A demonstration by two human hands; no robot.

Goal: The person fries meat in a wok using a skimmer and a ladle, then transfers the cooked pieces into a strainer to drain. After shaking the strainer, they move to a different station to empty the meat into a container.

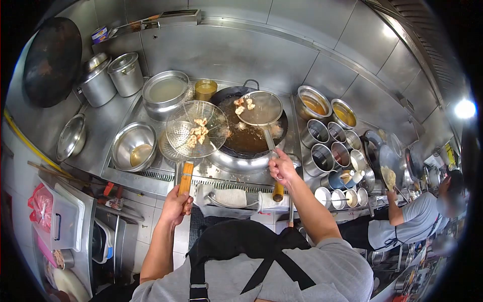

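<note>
My left hand (176, 205) grips the wooden handle of a wire skimmer (197, 130), held over the stove edge with several fried pieces in its basket. A second strainer (260, 108), its metal handle gripped by my right hand (283, 167), hangs over the wok (246, 138) of dark frying oil and carries a few fried pieces at its far rim. More pieces bubble in the oil below it.
Steel bowls (135, 146) and a large pot (166, 91) stand left of the wok; several seasoning containers (332, 146) crowd the right. Lidded pots (126, 73) sit at the back left. Another person (417, 221) works at the right with a pan.
</note>
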